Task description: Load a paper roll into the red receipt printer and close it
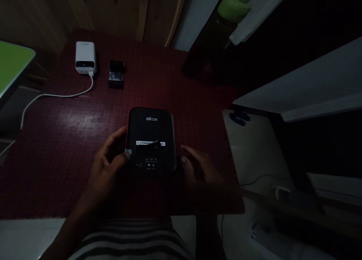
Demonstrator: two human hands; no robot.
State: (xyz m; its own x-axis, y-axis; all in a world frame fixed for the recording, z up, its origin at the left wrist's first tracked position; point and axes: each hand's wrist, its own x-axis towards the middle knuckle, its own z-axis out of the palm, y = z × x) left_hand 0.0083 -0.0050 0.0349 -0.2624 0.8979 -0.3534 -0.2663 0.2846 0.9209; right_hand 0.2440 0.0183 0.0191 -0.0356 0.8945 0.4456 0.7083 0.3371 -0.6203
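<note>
Bare surface [56,147] spreads left of the left hand [109,160], which pinches the black device [151,132] by its left edge, thumb on top; the right hand [198,167] rests unclenched against its right edge, the surface's edge close beyond

Very dim, noisy view; right side black, edges bent

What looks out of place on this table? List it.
Only one thing: a dark strip lies slanted across the warning label on the black device, between the left hand and right hand. Too dim to identify it. Nothing else stands out.
</note>
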